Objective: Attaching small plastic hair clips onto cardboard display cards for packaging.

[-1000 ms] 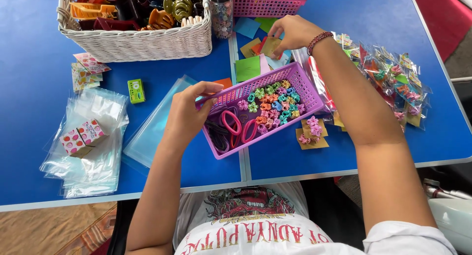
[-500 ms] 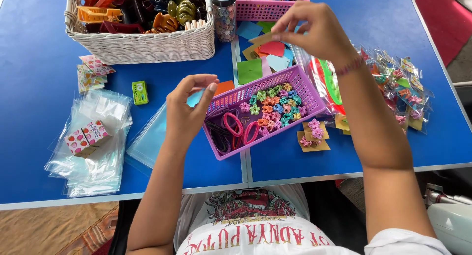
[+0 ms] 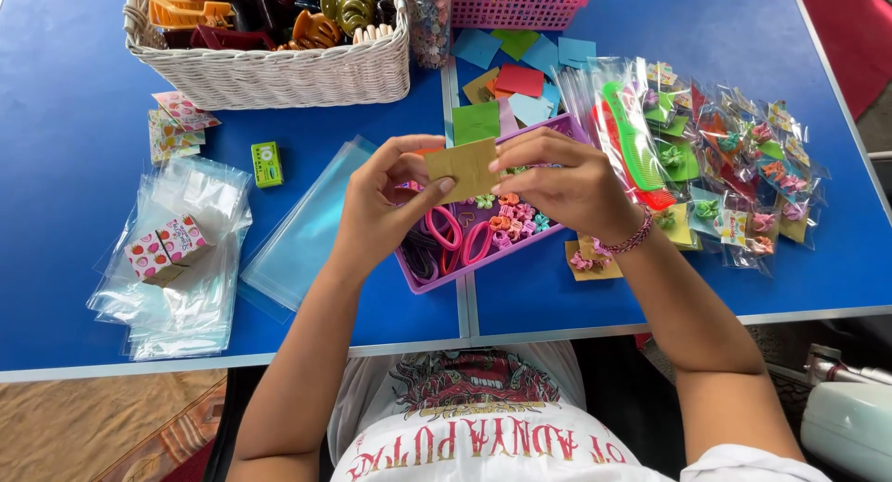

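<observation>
Both hands hold one small tan paper card above a purple plastic basket. My left hand pinches the card's left edge and lower corner. My right hand, with a beaded bracelet at the wrist, grips its right edge. The basket under the hands holds several tiny coloured flower clips and pink and purple hair ties. Part of the basket is hidden by the hands.
A white wicker basket of hair claws stands at the back left. Coloured paper squares lie behind the hands. Bagged combs and clips spread on the right. Clear bags, two strawberry-print cubes and a green small box lie left.
My right hand came back from the paper squares with a tan card. My left hand lifted off the purple basket's rim and took the card's other side.
</observation>
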